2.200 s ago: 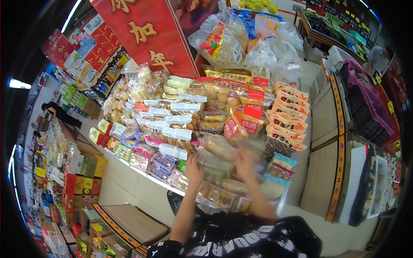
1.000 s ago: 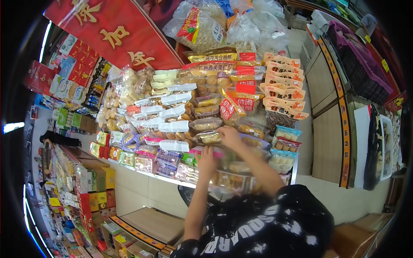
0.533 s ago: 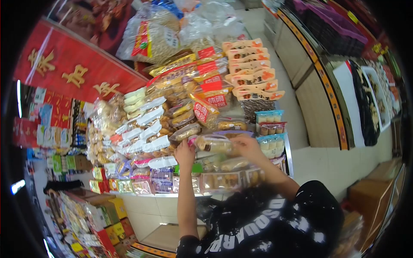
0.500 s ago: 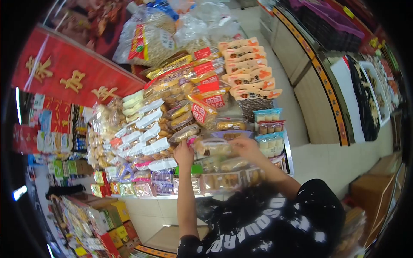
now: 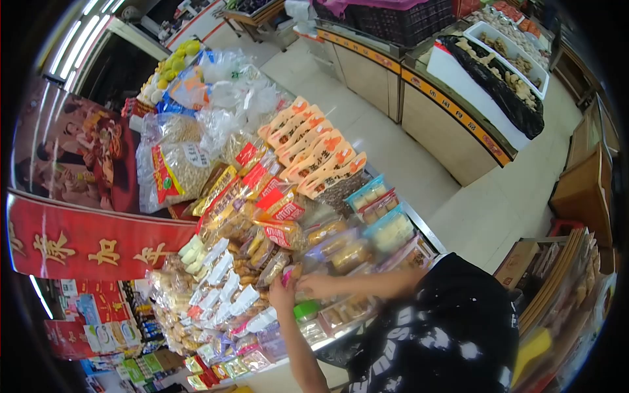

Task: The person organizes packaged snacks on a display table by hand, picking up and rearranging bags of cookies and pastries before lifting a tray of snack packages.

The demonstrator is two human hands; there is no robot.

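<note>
My left hand [image 5: 282, 296] reaches up to a small packet with a pink edge [image 5: 286, 278], its fingers closed at that edge. From the right comes my right hand [image 5: 315, 287], its fingertips beside the same packet and curled together; what they hold is hidden. Just above the hands lies a clear bag of brown pastries [image 5: 274, 267]. Clear bags of bread [image 5: 350, 255], blurred, lie to the right of my right hand. White-topped snack bags [image 5: 226, 291] stand in rows to the left.
Orange-topped bags [image 5: 314, 147] line the display's far side. Blue-edged packs [image 5: 388, 229] sit at its right edge. A green-lidded container [image 5: 306, 310] stands near the front. A red banner [image 5: 98, 245] hangs left; a wooden counter [image 5: 445, 124] stands across the aisle.
My right hand has moved left, away from the clear bag of bread, and now meets my left hand at the pink-edged packet. The camera view has turned and shows more of the far shop.
</note>
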